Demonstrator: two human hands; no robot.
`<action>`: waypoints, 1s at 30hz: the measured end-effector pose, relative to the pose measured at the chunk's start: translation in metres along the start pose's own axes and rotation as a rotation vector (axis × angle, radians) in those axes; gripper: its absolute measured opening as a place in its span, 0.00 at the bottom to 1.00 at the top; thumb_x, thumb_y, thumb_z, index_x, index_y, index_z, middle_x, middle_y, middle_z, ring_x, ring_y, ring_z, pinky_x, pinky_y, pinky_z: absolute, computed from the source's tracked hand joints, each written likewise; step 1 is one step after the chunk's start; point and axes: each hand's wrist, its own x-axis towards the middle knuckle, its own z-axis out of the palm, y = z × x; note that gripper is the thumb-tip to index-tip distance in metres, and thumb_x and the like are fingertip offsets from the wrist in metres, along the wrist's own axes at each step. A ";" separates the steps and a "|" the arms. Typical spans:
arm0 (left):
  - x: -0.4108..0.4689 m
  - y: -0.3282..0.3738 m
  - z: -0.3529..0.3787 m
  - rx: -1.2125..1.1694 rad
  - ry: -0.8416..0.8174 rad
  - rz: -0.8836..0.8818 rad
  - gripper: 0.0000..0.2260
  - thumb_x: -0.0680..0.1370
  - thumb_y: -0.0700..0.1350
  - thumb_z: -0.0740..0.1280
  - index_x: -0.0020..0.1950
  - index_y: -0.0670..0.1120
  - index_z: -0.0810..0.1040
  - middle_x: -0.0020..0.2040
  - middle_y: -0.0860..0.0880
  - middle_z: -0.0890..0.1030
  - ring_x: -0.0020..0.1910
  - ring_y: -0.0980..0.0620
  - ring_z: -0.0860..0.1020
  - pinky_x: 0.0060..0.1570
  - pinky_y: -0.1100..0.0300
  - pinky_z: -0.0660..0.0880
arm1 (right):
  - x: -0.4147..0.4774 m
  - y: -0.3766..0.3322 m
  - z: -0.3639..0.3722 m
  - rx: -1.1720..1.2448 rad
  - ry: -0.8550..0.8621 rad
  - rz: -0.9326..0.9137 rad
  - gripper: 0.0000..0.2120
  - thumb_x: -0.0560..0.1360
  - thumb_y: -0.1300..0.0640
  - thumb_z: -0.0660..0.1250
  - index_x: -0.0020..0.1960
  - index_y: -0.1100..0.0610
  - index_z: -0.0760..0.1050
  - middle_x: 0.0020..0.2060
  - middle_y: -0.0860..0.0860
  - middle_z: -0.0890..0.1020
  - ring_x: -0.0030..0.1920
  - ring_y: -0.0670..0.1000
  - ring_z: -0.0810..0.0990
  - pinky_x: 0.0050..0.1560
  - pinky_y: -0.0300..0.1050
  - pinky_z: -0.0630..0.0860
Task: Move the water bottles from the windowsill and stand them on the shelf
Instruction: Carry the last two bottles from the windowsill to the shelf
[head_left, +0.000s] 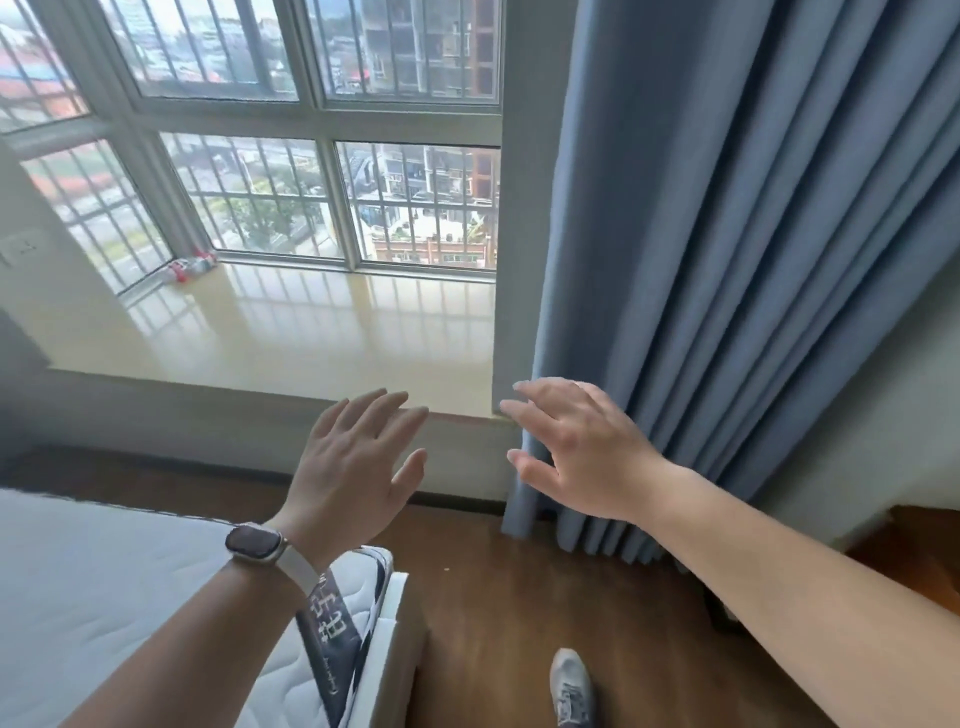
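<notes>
Water bottles (189, 266) seem to lie in the far left corner of the windowsill (311, 332), well apart from my left hand (353, 457) and right hand (576, 457), both spread empty, so I judge a long reach could set them rolling.

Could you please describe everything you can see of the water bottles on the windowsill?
The water bottles look like two clear plastic bottles with red bands, lying on their sides in the far left corner of the windowsill, close against the window frame. They are small and blurred, so fill level cannot be told. Nothing else touches them.
</notes>
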 end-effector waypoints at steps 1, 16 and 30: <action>0.001 -0.006 0.001 0.008 -0.007 -0.015 0.21 0.79 0.55 0.60 0.68 0.49 0.77 0.68 0.46 0.78 0.68 0.42 0.74 0.68 0.43 0.68 | 0.009 0.001 0.004 0.008 -0.004 -0.012 0.25 0.76 0.41 0.56 0.66 0.54 0.75 0.65 0.54 0.77 0.66 0.57 0.75 0.65 0.57 0.70; 0.105 -0.053 0.035 0.133 -0.076 -0.308 0.22 0.78 0.57 0.59 0.69 0.50 0.77 0.69 0.47 0.77 0.69 0.43 0.73 0.70 0.45 0.64 | 0.165 0.102 0.056 0.125 -0.091 -0.183 0.26 0.77 0.40 0.55 0.68 0.54 0.73 0.67 0.56 0.76 0.67 0.60 0.73 0.66 0.59 0.69; 0.194 -0.060 0.072 0.217 -0.056 -0.416 0.22 0.78 0.56 0.60 0.68 0.49 0.77 0.68 0.47 0.78 0.68 0.44 0.73 0.68 0.43 0.67 | 0.255 0.187 0.088 0.243 -0.149 -0.299 0.29 0.77 0.39 0.51 0.70 0.54 0.71 0.70 0.55 0.73 0.70 0.60 0.69 0.68 0.57 0.65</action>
